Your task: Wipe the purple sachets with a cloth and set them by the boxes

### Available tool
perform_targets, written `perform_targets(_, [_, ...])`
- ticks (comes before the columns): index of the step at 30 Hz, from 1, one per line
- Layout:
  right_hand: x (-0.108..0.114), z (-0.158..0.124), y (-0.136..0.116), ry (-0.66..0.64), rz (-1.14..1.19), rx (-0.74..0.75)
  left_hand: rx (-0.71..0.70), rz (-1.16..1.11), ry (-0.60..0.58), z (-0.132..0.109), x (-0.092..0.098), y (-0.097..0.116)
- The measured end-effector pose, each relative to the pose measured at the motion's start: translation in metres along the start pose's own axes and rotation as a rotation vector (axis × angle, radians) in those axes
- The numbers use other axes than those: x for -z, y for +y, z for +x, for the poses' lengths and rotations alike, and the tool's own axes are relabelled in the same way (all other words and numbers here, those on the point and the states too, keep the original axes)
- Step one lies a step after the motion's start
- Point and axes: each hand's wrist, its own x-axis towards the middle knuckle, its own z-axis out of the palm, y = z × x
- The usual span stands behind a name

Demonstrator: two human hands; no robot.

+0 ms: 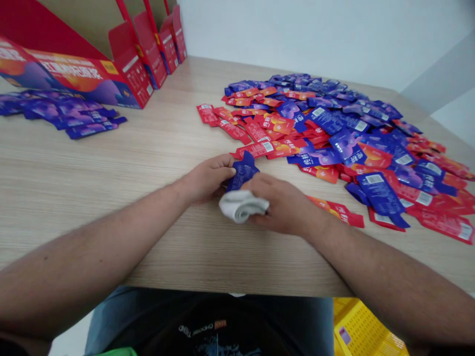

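Note:
Between my hands, just above the table, is a blue sachet (243, 173) with a narrow spout end pointing away from me. My left hand (211, 179) is closed on its left edge, thumb on top. In my right hand (280, 201) a rolled white cloth (241, 204) is gripped, its coiled end facing me, and the fingers of that hand touch the sachet's lower right part. Part of the sachet is hidden behind the cloth and fingers. A red and orange sachet (336, 210) lies flat just beyond my right wrist.
A large pile of blue sachets (378, 190) and red sachets (256, 129) spreads over the table's right side. At left, blue sachets (79, 116) lie in overlapping rows before open red printed boxes (129, 79). A yellow plastic crate (365, 329) stands below the table edge at right.

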Motion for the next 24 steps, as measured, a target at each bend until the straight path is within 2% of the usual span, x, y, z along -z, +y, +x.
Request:
perform_targets(1, [-0.001,-0.001,-0.001,-0.079,-0.016,0.01,-0.004,0.0,0.0,0.001,0.0,-0.001])
perform_targets(2, [-0.002,-0.002,0.001,-0.059,-0.037,-0.028,-0.012,0.008,-0.006,0.002,0.001,-0.001])
perform_targets(5, [0.001,-0.002,0.023,0.27,-0.181,-0.237,-0.036,0.073,0.011,0.004,0.006,0.003])
perform_targets(7, [0.002,0.0,0.039,0.339,-0.235,-0.285,-0.099,0.188,0.034,0.003,0.013,0.01])
perform_targets(10, [0.0,0.0,0.046,0.292,-0.159,-0.184,-0.231,0.454,0.084,-0.005,0.028,0.025])
perform_targets(13, [-0.006,-0.002,0.042,0.239,-0.098,-0.127,-0.386,0.727,0.227,-0.02,0.052,0.042])
perform_targets(17, [-0.008,-0.003,0.039,0.264,-0.1,-0.15,-0.543,1.15,0.475,-0.043,0.105,0.069])
perform_targets(21, [-0.009,-0.002,0.042,0.235,-0.065,-0.132,-0.479,1.668,0.74,-0.058,0.178,0.102])
perform_targets(22, [-0.009,-0.002,0.043,0.232,-0.054,-0.125,-0.447,1.739,0.812,-0.059,0.197,0.109])
perform_targets(24, [-0.011,-0.002,0.044,0.231,-0.047,-0.118,-0.42,1.732,0.919,-0.059,0.232,0.118])
